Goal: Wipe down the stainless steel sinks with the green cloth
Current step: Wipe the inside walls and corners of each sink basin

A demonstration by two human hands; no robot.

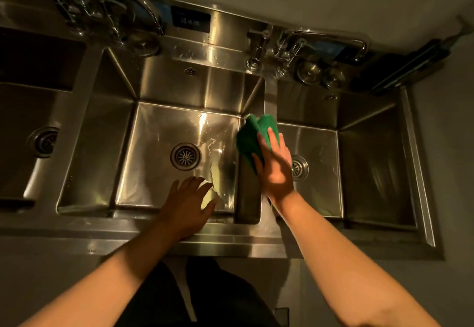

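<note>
A row of stainless steel sinks fills the view: a middle sink (pixel 164 131) with a round drain (pixel 185 156), a right sink (pixel 364 157) and a left sink (pixel 23 111). The green cloth (pixel 252 138) lies folded over the divider between the middle and right sinks. My right hand (pixel 275 166) presses flat on the cloth with straight fingers. My left hand (pixel 187 204) rests with spread fingers on the front rim of the middle sink. Water streaks shine on the middle basin's floor.
Two faucets (pixel 331 41) (pixel 151 13) with handles stand along the back ledge, with round metal caps (pixel 309 70) beside them. A dark fixture (pixel 415 65) sits at the back right corner. The right sink has its own drain (pixel 298 167).
</note>
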